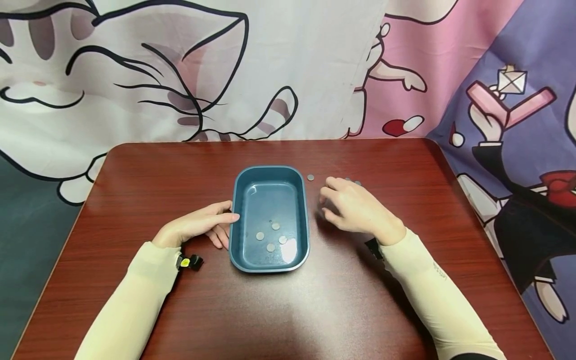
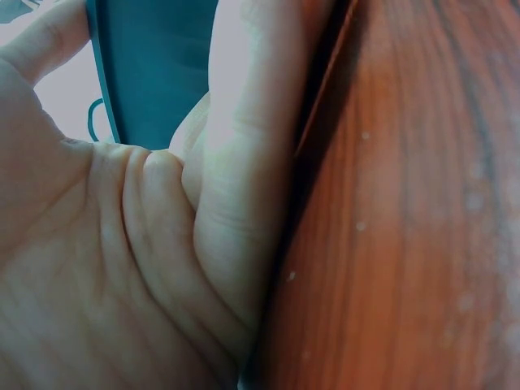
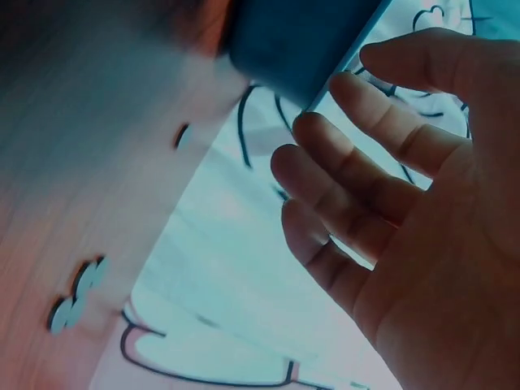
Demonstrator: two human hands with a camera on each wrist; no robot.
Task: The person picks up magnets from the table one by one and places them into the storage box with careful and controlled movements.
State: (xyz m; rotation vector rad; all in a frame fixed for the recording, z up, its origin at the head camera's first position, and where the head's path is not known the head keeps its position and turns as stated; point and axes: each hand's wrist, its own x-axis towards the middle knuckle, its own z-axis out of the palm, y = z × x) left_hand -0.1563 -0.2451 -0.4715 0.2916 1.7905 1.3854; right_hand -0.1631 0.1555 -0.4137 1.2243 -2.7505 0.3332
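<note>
A blue rectangular tray [image 1: 240, 195] lies on the table, with several coins [image 1: 275, 226] spread over the lower half of its floor. My left hand [image 1: 198, 223] grips the tray's left wall, thumb over the rim and the other fingers against the outside. To the right of the tray, my right hand [image 1: 355, 205] hovers over the table with loosely bent fingers and nothing between them. One loose coin [image 1: 310, 177] lies between the tray's upper right corner and that hand. A cluster of coins [image 3: 77, 292], partly hidden behind the right hand in the head view, lies farther right.
The brown wooden table [image 1: 180, 165] ends at a straight far edge, just behind the tray and loose coins. Behind it hangs a curtain [image 1: 315, 65] with cartoon figures. A small black wrist camera [image 1: 195, 262] sits at the left cuff.
</note>
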